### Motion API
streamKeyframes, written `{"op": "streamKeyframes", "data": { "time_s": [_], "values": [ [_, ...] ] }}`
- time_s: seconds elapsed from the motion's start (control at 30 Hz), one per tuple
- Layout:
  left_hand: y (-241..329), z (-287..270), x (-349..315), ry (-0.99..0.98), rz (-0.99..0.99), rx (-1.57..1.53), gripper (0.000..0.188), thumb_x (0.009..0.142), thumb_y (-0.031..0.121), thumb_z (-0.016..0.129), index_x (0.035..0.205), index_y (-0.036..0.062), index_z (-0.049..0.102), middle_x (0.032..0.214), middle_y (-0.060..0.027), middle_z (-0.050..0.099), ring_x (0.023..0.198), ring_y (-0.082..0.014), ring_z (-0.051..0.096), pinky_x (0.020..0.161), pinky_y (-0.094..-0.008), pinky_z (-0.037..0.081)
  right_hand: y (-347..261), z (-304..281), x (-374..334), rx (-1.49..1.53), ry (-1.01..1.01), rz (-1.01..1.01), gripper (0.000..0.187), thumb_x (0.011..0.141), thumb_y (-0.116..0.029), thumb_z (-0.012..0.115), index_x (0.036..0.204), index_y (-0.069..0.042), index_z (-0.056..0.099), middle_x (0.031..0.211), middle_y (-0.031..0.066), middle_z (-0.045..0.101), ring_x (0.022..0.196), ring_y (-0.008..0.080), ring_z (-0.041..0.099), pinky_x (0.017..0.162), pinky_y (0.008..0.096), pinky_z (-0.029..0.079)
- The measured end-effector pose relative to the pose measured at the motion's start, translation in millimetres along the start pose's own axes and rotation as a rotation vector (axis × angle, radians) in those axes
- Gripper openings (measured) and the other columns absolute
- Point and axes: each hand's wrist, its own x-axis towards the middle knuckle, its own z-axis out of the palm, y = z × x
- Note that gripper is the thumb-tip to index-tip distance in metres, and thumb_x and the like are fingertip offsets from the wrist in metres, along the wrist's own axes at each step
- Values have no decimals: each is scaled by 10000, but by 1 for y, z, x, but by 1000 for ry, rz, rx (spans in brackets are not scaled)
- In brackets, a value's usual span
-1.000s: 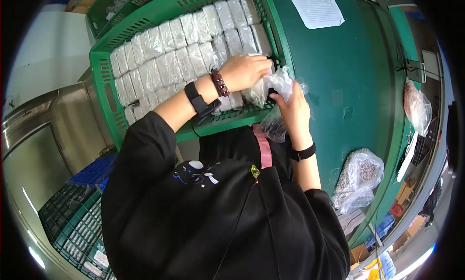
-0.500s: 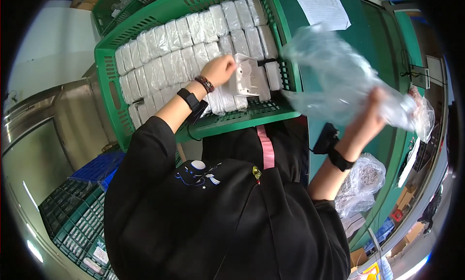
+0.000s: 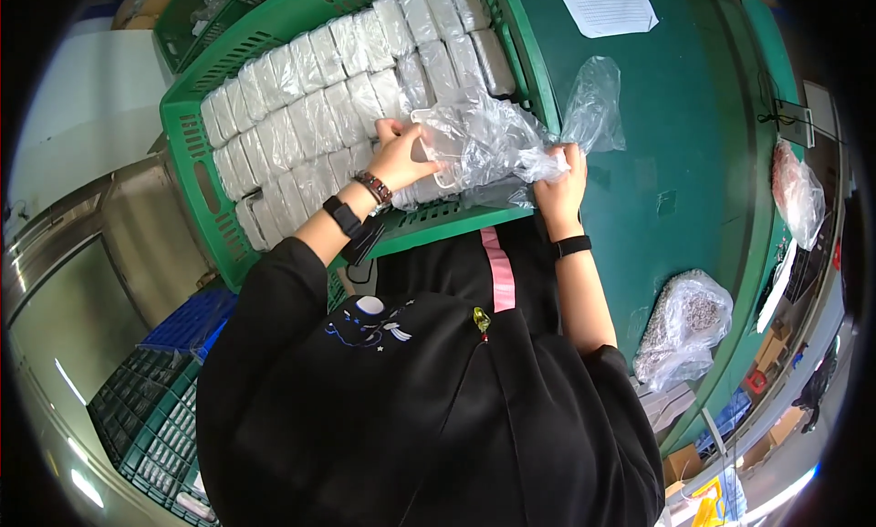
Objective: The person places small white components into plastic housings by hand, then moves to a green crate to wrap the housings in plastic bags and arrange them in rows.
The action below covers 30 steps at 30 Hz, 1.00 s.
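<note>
With fingers closed round its left edge, my left hand (image 3: 406, 155) holds a white plastic housing (image 3: 442, 174) above the near right part of a green crate (image 3: 203, 176). A clear plastic bag (image 3: 488, 135) covers most of that housing. My right hand (image 3: 561, 182) grips the bunched plastic of the bag at the right, over the crate's near right corner. The loose end of the bag spreads up beyond this hand. Rows of white pieces in clear wrapping (image 3: 315, 116) fill the crate beneath my left hand.
The green tabletop (image 3: 666, 162) lies to the right, with a printed sheet (image 3: 607, 5) at its far edge. A clear bag of small grey parts (image 3: 683, 331) rests on it nearer me. Blue and dark green crates (image 3: 151, 381) are stacked at lower left.
My right hand has swung left from over the table, bringing the bag to the crate. The bag now covers the housing in my left hand.
</note>
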Motion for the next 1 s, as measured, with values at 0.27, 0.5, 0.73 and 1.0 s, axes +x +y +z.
{"op": "streamKeyframes", "data": {
  "time_s": [0.27,0.5,0.73,1.0],
  "values": [
    [24,38,39,2,22,-27,390,679,311,653,991,122,518,1184,-233,259,998,-363,441,814,-388,399,2,5,-4,62,31,65,196,588,-25,544,772,-33,474,842,98,472,809,321,457,693,380,391],
    [73,15,59,-274,-121,-28,375,721,268,593,1059,168,465,1164,-243,315,1001,-392,450,818,-404,409,5,5,-9,88,60,119,187,594,-27,546,767,-42,478,842,102,478,808,321,464,690,382,393],
    [14,17,58,-192,205,134,364,689,286,606,1021,217,474,1051,-202,440,1049,-387,403,894,-390,360,4,5,-6,105,74,121,166,593,-18,538,750,-42,489,828,111,486,800,323,471,684,385,395],
    [20,11,72,-540,109,322,486,655,291,648,1078,168,444,1097,-178,427,1126,-385,322,924,-391,334,4,4,-9,86,67,127,144,619,-9,533,756,-36,503,815,116,501,785,298,488,685,372,401]
  ]
}}
